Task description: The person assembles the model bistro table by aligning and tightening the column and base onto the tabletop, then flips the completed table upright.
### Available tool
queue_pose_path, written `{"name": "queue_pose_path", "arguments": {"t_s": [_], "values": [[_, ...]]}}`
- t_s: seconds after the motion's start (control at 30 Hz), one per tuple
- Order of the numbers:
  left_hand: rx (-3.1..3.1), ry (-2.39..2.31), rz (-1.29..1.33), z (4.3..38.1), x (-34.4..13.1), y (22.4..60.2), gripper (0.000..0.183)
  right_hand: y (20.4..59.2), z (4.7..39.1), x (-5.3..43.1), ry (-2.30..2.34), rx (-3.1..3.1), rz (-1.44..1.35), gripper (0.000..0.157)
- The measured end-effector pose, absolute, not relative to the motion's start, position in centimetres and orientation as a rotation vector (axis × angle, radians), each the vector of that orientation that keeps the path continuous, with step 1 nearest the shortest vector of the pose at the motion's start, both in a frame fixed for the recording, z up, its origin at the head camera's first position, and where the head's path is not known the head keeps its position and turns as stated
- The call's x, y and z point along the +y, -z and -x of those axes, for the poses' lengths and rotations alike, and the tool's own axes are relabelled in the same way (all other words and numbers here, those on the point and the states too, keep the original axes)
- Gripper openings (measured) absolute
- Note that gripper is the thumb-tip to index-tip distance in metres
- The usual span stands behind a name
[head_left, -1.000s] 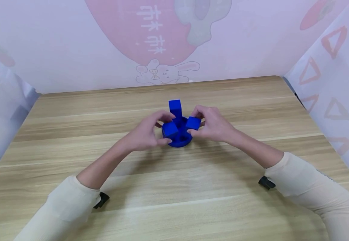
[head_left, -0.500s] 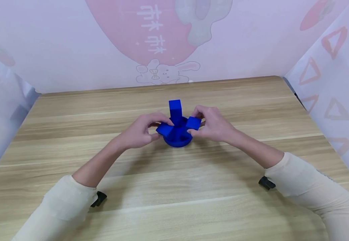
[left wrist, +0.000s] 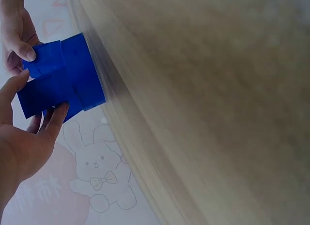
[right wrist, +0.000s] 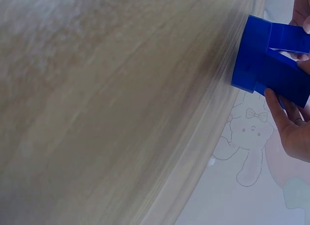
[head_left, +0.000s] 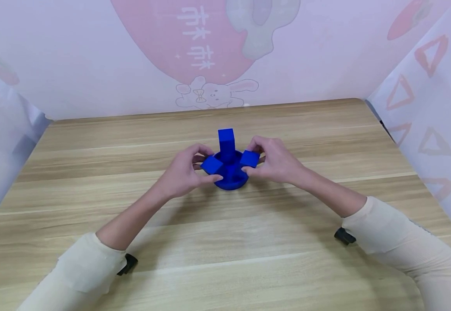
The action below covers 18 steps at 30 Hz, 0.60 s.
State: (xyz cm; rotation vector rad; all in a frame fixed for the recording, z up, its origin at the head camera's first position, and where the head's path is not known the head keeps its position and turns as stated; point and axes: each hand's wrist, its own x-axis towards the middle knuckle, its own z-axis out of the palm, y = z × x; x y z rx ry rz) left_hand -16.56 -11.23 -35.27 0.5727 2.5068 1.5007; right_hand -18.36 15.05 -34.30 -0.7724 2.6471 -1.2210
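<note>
A round blue base [head_left: 231, 185] sits on the table, its dark hollow interior partly hidden. At its back stands an upright blue square block [head_left: 226, 140]. My left hand [head_left: 184, 173] holds the left blue block [head_left: 211, 165] between thumb and fingers, at the base's left side. In the left wrist view, that same left blue block [left wrist: 46, 93] leans outward from the base [left wrist: 83, 72]. On the right side, my right hand [head_left: 274, 160] pinches the right blue block [head_left: 250, 159]; in the right wrist view this block [right wrist: 283, 79] also slants out of the base. How the lower ends join is hidden.
Under everything lies a wood-grain table [head_left: 225, 259]. A printed pink-and-white backdrop [head_left: 112, 77] rises behind its far edge, with another printed sheet [head_left: 427, 112] along the right. Dark wrist devices [head_left: 127, 264] show below both sleeves.
The left block has shifted left and turned, now showing its top as a diamond. My left hand moved left with it, and its thumb and fingers changed place. The right hand stays still.
</note>
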Motion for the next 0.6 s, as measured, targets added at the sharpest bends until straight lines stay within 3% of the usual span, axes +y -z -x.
{"name": "queue_pose_path", "arguments": {"t_s": [0.2,0.6], "values": [[2.494,-1.536,-0.54,16.34,-11.29,34.98,0.045,34.44,18.32,15.1,1.254,2.633,0.791,0.031],[2.477,-1.52,-0.554,16.84,-11.49,34.57,0.039,34.43,18.35,15.21,1.317,2.583,0.787,0.029]]}}
